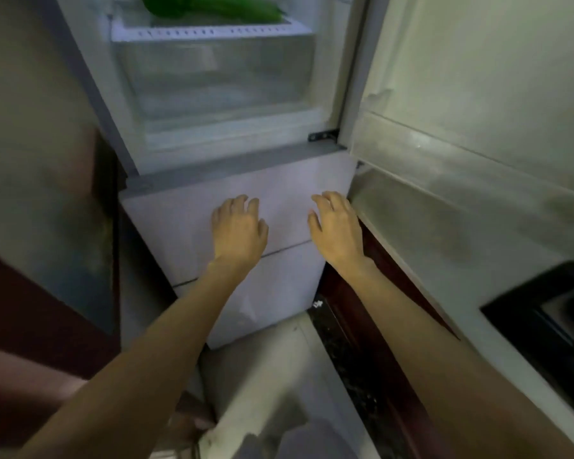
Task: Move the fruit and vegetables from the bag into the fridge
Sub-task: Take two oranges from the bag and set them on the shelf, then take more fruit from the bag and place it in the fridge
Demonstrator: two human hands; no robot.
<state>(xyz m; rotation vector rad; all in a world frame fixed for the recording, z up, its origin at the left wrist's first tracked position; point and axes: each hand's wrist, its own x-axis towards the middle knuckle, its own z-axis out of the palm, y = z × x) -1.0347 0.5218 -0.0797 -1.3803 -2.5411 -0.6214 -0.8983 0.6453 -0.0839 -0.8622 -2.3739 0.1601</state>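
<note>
My left hand [237, 228] and my right hand [337, 223] both reach out in front of the white lower drawer front [186, 223] of the tall white fridge [166, 154]; each holds nothing, the fingers loosely bent and a little spread; whether the fingertips actually touch the panel I cannot tell. The upper compartment stands open, its door [478, 77] swung out to my right; inside, the long green vegetables [212, 8] lie on the white slotted shelf [209, 31] at the top edge of the view, above the clear plastic crisper drawer [212, 77], whose contents I cannot make out. To my right runs a pale countertop [444, 233] with a black gas hob [550, 313] set in it; dark red cabinet fronts [371, 293] sit below; the floor [279, 376] under me is pale.
</note>
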